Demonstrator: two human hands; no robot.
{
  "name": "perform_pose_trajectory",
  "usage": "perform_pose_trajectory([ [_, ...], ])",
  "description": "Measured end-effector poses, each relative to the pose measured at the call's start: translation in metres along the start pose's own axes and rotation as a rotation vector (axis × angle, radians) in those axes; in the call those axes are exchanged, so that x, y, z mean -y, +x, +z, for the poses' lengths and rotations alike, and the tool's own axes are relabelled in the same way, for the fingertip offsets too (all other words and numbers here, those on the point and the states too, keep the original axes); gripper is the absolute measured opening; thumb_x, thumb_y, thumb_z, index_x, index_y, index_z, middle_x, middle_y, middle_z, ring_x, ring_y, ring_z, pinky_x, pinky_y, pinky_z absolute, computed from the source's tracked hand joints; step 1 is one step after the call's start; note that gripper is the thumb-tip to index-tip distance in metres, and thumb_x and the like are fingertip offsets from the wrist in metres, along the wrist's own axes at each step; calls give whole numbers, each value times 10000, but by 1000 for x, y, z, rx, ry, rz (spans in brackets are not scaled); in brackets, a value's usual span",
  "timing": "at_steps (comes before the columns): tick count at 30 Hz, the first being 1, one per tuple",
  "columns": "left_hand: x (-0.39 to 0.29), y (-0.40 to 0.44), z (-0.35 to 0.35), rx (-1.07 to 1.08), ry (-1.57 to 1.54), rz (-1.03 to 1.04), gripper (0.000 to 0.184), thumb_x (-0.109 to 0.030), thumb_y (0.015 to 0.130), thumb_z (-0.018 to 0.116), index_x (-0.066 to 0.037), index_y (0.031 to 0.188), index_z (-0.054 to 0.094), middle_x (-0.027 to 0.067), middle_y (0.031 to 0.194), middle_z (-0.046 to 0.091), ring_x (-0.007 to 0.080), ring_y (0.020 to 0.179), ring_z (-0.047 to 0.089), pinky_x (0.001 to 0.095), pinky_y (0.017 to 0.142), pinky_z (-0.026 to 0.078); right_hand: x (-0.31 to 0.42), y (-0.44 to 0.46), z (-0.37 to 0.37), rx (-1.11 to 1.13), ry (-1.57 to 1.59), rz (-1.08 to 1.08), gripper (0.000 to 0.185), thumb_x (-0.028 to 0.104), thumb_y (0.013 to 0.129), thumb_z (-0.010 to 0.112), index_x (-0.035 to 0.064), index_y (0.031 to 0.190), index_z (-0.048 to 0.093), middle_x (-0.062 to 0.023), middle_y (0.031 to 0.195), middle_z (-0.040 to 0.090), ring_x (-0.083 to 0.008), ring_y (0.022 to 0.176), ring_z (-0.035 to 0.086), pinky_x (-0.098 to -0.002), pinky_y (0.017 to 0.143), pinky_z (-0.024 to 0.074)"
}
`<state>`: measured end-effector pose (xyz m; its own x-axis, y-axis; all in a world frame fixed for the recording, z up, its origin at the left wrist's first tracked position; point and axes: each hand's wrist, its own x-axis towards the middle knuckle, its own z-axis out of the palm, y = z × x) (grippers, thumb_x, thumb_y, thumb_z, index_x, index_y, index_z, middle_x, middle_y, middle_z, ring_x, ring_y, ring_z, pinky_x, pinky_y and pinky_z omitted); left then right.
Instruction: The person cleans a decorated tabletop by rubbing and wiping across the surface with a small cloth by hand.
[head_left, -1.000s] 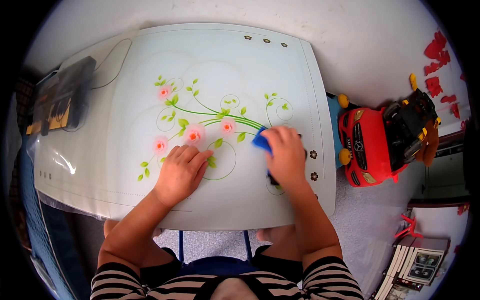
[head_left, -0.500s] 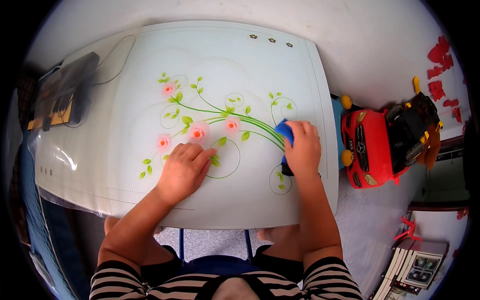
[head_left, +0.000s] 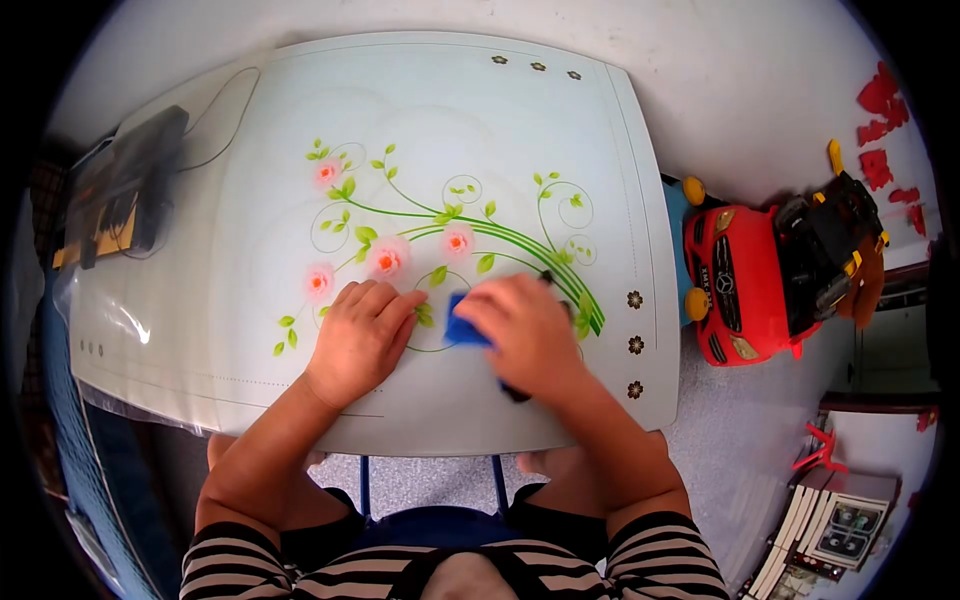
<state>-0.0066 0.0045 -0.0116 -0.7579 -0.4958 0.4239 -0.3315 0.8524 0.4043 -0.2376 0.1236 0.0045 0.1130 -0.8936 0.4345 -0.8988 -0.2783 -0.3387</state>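
A blue cloth (head_left: 465, 322) is in my right hand (head_left: 520, 325), which is over the white table (head_left: 500, 420) with its printed flowers. Dark parts of something show beside and below that hand; what they belong to is mostly hidden. My left hand (head_left: 362, 335) rests on the tabletop to the left, fingers bent and close together, near a pink printed flower (head_left: 387, 258). Whether anything is under its fingers cannot be seen. The two hands are apart.
At the table's left end, a dark object (head_left: 130, 185) with a thin cable lies under clear plastic. Right of the table stands a red toy car (head_left: 735, 285) with a black and yellow toy (head_left: 840, 240) on it. A blue stool (head_left: 430, 525) is below.
My right hand first moved a little right with the blue cloth, then back left and toward my left hand. My left hand has stayed nearly where it was.
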Motion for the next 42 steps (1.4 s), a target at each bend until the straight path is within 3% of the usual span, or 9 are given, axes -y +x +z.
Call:
perform_pose_trajectory([
  [4, 1, -2, 0, -2, -3, -3, 282, -37, 914, 771, -88, 1190, 759, 94, 957, 648, 331, 909, 639, 451, 837, 533, -54, -4, -16, -135, -272, 389, 454, 0, 773, 815, 135, 1199, 733, -66, 1180, 684, -342, 1123, 646, -471, 959, 542],
  [8, 0, 0, 0, 9, 0, -6, 282, -36, 913, 771, -91, 1189, 758, 92, 953, 645, 329, 905, 636, 450, 833, 534, -65, -5, -22, -162, -344, 403, 474, -26, 758, 814, 122, 1200, 726, -91, 1171, 675, -354, 1126, 637, -470, 953, 541],
  [12, 0, 0, 0, 15, 7, -5, 286, -38, 911, 771, -91, 1192, 758, 94, 960, 647, 331, 910, 638, 452, 838, 536, -20, 2, -9, -54, -195, 127, 344, 27, 807, 733, 112, 1140, 746, -68, 1149, 685, -325, 1078, 649, -463, 923, 536],
  [13, 1, 0, 1, 12, 10, -1, 290, -40, 911, 771, -90, 1196, 758, 96, 962, 648, 333, 912, 639, 453, 840, 537, -6, 2, -3, -17, -108, 86, 468, -4, 713, 767, 121, 1164, 750, -62, 1206, 690, -339, 1122, 648, -458, 925, 548],
  [15, 1, 0, 1, 12, 11, 4, 294, -41, 910, 772, -89, 1199, 758, 98, 964, 649, 335, 914, 640, 454, 843, 537, 19, 2, 9, -17, -56, -54, 183, 161, 859, 720, 126, 1033, 765, -40, 1107, 688, -267, 1048, 661, -423, 881, 533],
  [21, 0, 0, 0, 17, 4, -1, 293, -46, 908, 778, -85, 1198, 762, 99, 967, 649, 336, 924, 642, 454, 836, 538, 14, 1, 6, 71, 89, -79, 253, 154, 840, 748, 131, 1092, 751, -53, 1137, 685, -271, 1077, 665, -423, 896, 538],
  [28, 0, 0, 0, -3, 1, -4, 293, -43, 905, 782, -90, 1194, 764, 91, 966, 651, 329, 899, 635, 450, 826, 536, -61, -3, -19, -145, -303, 445, 503, -35, 721, 828, 140, 1184, 740, -58, 1181, 684, -344, 1134, 638, -474, 967, 537],
  [37, 0, 1, 0, -2, 6, 12, 311, -42, 887, 789, -92, 1193, 763, 89, 962, 647, 327, 894, 633, 448, 825, 536, 25, 2, 5, 71, 94, -101, 240, 101, 841, 711, 136, 1072, 769, -34, 1123, 688, -281, 1045, 658, -433, 889, 536],
  [42, 0, -1, -1, -5, 9, 12, 304, -52, 896, 790, -90, 1197, 760, 90, 966, 647, 329, 898, 635, 453, 825, 536, 3, 3, -1, 47, 50, 12, 312, 93, 795, 767, 152, 1101, 766, -37, 1133, 694, -285, 1056, 664, -438, 902, 543],
])
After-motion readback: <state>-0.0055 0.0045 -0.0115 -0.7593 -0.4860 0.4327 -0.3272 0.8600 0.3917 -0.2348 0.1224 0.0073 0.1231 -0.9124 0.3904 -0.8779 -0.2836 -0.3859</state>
